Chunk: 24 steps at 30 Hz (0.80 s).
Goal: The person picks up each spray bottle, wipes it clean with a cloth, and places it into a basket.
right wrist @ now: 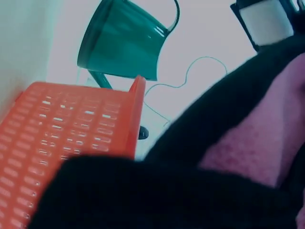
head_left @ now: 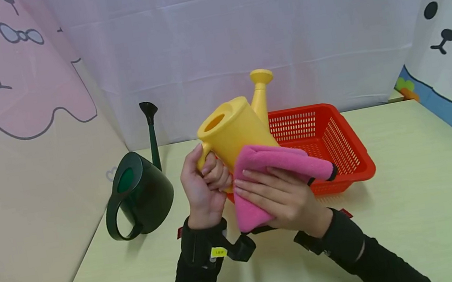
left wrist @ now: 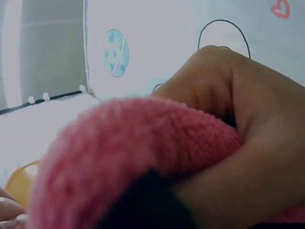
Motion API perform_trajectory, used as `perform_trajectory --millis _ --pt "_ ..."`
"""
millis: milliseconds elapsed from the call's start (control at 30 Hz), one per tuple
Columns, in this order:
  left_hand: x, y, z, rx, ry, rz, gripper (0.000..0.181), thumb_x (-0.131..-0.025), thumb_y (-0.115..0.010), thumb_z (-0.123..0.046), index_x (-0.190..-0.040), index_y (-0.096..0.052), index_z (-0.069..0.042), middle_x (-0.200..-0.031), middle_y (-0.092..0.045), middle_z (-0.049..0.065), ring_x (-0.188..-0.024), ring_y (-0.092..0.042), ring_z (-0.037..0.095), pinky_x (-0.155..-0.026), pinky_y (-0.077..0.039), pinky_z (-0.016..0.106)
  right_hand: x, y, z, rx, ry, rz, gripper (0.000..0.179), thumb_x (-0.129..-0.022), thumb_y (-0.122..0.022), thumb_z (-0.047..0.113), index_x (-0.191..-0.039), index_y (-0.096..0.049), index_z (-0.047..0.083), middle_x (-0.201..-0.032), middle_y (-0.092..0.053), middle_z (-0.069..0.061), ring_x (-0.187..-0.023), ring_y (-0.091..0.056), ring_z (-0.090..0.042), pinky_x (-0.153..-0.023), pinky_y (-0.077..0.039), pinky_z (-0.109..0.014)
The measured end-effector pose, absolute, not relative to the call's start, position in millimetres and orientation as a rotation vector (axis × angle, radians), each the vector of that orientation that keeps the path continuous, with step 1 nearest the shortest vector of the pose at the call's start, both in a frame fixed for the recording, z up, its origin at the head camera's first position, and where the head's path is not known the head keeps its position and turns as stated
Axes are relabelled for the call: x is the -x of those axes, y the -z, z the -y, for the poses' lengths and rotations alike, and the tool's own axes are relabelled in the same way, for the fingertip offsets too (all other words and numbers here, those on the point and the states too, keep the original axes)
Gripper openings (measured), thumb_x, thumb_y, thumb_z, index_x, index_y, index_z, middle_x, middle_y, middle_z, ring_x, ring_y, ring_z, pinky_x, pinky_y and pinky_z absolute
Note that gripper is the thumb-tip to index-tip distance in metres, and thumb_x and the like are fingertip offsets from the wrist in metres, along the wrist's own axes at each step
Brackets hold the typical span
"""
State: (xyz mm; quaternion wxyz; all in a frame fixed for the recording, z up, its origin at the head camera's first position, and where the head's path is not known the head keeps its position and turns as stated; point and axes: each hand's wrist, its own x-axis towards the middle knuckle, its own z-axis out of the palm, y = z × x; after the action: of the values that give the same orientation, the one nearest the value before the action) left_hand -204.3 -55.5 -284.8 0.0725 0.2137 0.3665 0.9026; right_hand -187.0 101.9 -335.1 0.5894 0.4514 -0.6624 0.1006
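A yellow watering can (head_left: 236, 127) is held up in the head view, tilted, with its spout pointing up to the back right. My left hand (head_left: 205, 193) grips its handle with curled fingers. Against the can's lower side, my right hand (head_left: 285, 200) holds a folded pink cloth (head_left: 284, 164) with dark edging, its fingers spread across the fabric. The left wrist view shows the fluffy cloth (left wrist: 114, 152) close up, bunched in the right hand (left wrist: 262, 124). The can's underside is hidden behind cloth and hand.
Behind the hands stands a red plastic basket (head_left: 358, 160) with slotted walls. A dark green watering can (head_left: 153, 196) with a long spout is at the left, near the patterned side wall. A white curtain (head_left: 202, 42) hangs behind the pale tabletop (head_left: 419, 200).
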Motion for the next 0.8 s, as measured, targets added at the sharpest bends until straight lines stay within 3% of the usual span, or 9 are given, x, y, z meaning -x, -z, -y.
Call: perform_trajectory --millis 200,467,667,733,800 --pt "204 285 56 -0.583 -2.717 -1.169 0.048 -0.098 -0.016 -0.027 -0.053 -0.029 -0.017 -0.043 -0.026 -0.006 -0.036 -0.018 0.012 -0.042 -0.007 0.027 194 333 -112 -1.049 -0.573 1.502 0.037 -0.086 -0.061 0.035 -0.103 -0.069 0.002 -0.101 -0.069 -0.011 -0.121 -0.052 -0.019 -0.106 -0.035 -0.037" --pt "201 283 58 -0.6 -2.715 -1.147 0.048 -0.098 -0.017 -0.027 -0.053 -0.031 -0.017 -0.043 -0.029 -0.006 -0.036 -0.021 0.013 -0.042 -0.008 0.027 198 329 -127 -0.808 -1.286 1.489 0.039 -0.086 -0.062 0.027 -0.105 -0.065 -0.007 -0.113 -0.065 -0.001 -0.114 -0.058 -0.021 -0.101 -0.04 -0.034" --pt "198 283 59 -0.635 -2.713 -1.119 0.048 -0.098 -0.017 -0.027 -0.053 -0.032 -0.017 -0.043 -0.032 -0.007 -0.037 -0.02 0.014 -0.042 -0.007 0.028 192 328 -132 -0.54 -1.663 1.555 0.018 -0.088 -0.06 0.022 -0.103 -0.069 0.018 -0.097 -0.069 0.012 -0.085 -0.064 -0.003 -0.083 -0.049 -0.017" --pt "198 283 59 -0.633 -2.713 -1.113 0.048 -0.098 -0.018 -0.027 -0.053 -0.032 -0.017 -0.044 -0.032 -0.007 -0.037 -0.02 0.014 -0.042 -0.007 0.027 191 328 -132 -0.539 -1.613 1.574 0.018 -0.088 -0.06 0.019 -0.104 -0.069 0.016 -0.098 -0.069 0.011 -0.085 -0.064 -0.004 -0.083 -0.05 -0.018" --pt "198 283 59 -0.631 -2.714 -1.111 0.048 -0.098 -0.018 -0.027 -0.053 -0.032 -0.017 -0.044 -0.032 -0.007 -0.037 -0.02 0.014 -0.043 -0.007 0.027 192 328 -130 -0.595 -1.47 1.585 0.025 -0.088 -0.061 0.021 -0.106 -0.068 0.006 -0.106 -0.068 0.004 -0.099 -0.064 -0.009 -0.09 -0.047 -0.021"
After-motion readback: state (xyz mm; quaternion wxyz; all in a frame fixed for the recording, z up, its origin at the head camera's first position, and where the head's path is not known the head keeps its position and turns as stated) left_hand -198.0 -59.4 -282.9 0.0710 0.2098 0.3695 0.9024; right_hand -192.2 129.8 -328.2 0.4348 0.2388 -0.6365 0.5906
